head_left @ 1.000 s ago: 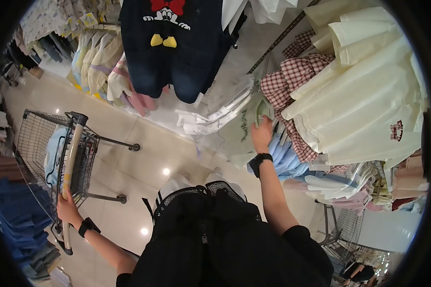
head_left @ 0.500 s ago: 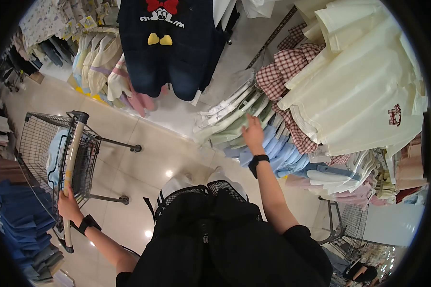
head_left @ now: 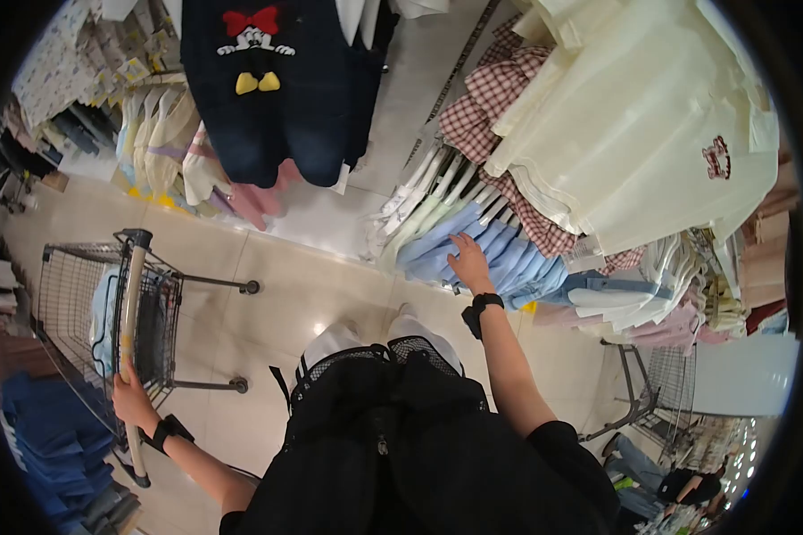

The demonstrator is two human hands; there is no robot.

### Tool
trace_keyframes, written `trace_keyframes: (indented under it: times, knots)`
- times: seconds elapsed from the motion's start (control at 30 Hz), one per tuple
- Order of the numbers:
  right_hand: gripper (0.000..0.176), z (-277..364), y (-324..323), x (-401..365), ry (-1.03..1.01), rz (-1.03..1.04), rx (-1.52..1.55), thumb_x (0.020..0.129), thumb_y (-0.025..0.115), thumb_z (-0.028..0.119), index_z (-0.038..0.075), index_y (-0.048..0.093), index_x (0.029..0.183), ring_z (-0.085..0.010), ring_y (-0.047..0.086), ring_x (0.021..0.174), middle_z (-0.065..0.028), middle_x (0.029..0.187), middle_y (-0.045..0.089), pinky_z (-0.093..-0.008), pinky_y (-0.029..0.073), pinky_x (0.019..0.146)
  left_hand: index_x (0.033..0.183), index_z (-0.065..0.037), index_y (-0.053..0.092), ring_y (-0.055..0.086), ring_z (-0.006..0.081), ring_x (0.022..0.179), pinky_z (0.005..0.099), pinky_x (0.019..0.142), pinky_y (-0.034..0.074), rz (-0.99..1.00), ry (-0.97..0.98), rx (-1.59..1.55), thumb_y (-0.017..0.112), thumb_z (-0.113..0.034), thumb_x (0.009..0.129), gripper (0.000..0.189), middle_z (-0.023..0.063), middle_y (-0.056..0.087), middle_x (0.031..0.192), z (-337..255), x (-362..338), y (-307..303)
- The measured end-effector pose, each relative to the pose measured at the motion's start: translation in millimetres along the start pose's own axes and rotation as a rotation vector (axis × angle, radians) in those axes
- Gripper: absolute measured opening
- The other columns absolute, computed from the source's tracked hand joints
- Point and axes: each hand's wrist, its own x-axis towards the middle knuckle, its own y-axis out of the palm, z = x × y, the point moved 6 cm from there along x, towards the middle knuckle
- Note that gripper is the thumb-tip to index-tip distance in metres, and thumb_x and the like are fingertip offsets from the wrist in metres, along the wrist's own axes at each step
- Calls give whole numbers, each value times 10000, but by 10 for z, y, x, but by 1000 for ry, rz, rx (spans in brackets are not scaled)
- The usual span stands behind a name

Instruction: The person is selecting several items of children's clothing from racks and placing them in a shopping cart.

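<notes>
My left hand is wrapped round the pale handle bar of a wire shopping cart. Inside the cart lies a light blue-and-white item. My right hand, fingers apart, rests against a row of light blue shirts on white hangers. Just beyond it hang pale green garments and white ones at the row's far end. Above the row are a red-checked garment and a large cream garment with a small red emblem.
Dark blue overalls with a cartoon figure hang ahead. Pastel clothes hang to their left. Folded or hanging blue clothes stand beyond the cart. At right are a second cart and another person.
My right hand has gone from the green garments to the blue shirts, which now show more of their fronts. My left hand stays on the cart handle. Another person shows more at lower right.
</notes>
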Motion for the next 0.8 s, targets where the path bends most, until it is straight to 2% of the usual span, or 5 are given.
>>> trace_keyframes:
  times: [0.17, 0.5, 0.57, 0.63, 0.8]
  knots:
    - [551, -674, -337, -368, 109, 12, -292, 677, 583, 192, 156, 423, 1203, -279, 436, 1071, -54, 1270, 380, -408, 386, 876, 855, -98, 631, 584, 317, 589, 418, 480, 447, 17, -31, -8, 355, -613, 775, 590, 142, 598, 624, 53, 5, 82]
    - [390, -2857, 550, -2187, 531, 410, 1, 674, 563, 239, 85, 569, 1033, -304, 495, 1013, -142, 1055, 558, -366, 386, 886, 823, -77, 629, 585, 336, 608, 426, 507, 454, 54, -1, -22, 357, -591, 790, 583, 146, 601, 659, 5, -156, -25]
    - [263, -3088, 820, -2735, 522, 509, 13, 691, 563, 215, 98, 624, 918, -267, 520, 986, -100, 1024, 579, -343, 410, 863, 786, -72, 619, 578, 347, 605, 435, 505, 448, 96, -23, 4, 359, -595, 786, 585, 152, 596, 650, -34, -221, -61]
    - [184, -3477, 1354, -3277, 88, 699, -261, 718, 555, 203, 114, 647, 851, -216, 542, 956, -70, 996, 593, -311, 436, 826, 776, -64, 624, 588, 340, 628, 437, 522, 457, 157, -52, -4, 348, -584, 798, 589, 155, 601, 653, -112, -320, -174]
    - [148, -3372, 1285, -4034, 46, 709, -325, 727, 503, 95, 104, 637, 790, -183, 565, 894, -37, 915, 613, -295, 461, 792, 757, -52, 632, 586, 328, 594, 420, 498, 456, 98, -38, 20, 370, -594, 780, 602, 158, 596, 643, -241, -620, -353]
